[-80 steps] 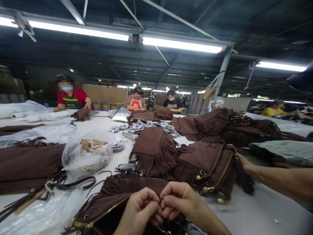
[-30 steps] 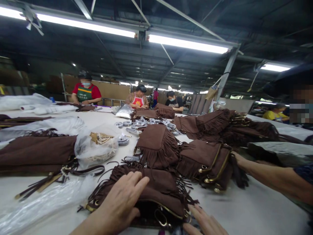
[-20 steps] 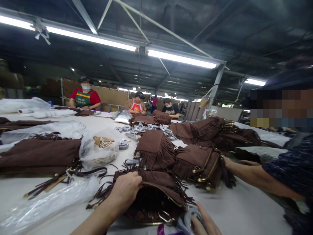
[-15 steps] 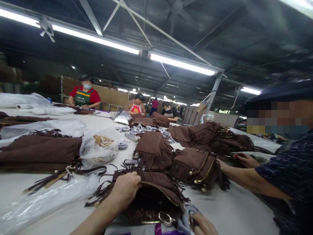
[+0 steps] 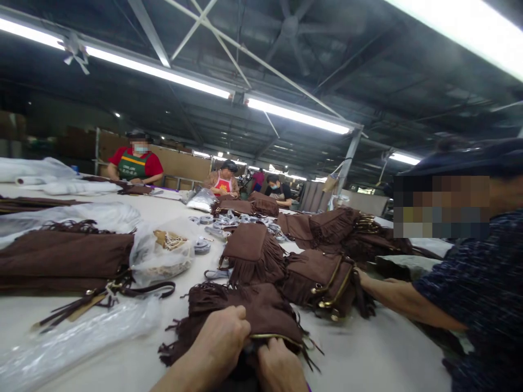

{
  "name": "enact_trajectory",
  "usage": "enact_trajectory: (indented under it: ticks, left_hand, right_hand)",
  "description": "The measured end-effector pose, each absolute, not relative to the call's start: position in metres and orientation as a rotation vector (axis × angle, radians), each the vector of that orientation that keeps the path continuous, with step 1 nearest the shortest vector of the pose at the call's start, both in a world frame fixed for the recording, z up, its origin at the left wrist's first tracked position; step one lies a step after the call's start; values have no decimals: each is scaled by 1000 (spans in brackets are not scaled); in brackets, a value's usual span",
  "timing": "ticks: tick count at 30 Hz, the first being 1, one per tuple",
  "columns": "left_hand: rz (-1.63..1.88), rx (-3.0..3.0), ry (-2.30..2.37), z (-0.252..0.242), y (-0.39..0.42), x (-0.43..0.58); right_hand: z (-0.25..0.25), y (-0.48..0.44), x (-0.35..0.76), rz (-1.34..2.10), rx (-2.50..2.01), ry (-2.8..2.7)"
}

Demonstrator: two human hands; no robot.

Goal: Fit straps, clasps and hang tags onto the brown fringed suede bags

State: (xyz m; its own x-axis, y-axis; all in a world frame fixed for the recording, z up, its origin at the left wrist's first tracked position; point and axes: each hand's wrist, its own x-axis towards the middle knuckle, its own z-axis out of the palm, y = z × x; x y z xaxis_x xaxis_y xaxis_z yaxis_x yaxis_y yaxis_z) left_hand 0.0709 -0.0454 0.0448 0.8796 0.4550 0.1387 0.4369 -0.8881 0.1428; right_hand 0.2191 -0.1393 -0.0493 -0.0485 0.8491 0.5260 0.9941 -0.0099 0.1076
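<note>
In the head view a dark brown fringed handbag (image 5: 267, 313) lies in front of me, with a gold zip along its mouth. My left hand (image 5: 226, 332) is closed on the edge of that mouth. At the opening, to the right of it, is my right hand (image 5: 280, 362), knuckles up and fingers bent down into the bag. Its fingertips and whatever they hold are hidden. Just beyond lie a second fringed bag (image 5: 251, 247) and a third one (image 5: 314, 275), which a co-worker's hand (image 5: 363, 283) touches at its right side.
A co-worker (image 5: 478, 272) stands close on the right. More brown bags (image 5: 339, 228) and several wrapped grey straps (image 5: 241, 215) lie farther back. Left are a large brown bag (image 5: 61, 261), a clear bag of cords (image 5: 163, 253) and plastic film (image 5: 93, 337) on the white table (image 5: 368, 354). Several people work opposite.
My right hand has moved up and left from beside the bag, where it held a wrapped grey strap, to the bag's mouth. The gaping mouth is now narrower and mostly covered by my hands.
</note>
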Motion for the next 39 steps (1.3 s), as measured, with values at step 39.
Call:
enact_trajectory:
  ticks: [39]
  left_hand:
    - [303, 2415, 912, 2, -40, -52]
  right_hand:
    - [-41, -112, 118, -628, -1528, -2260]
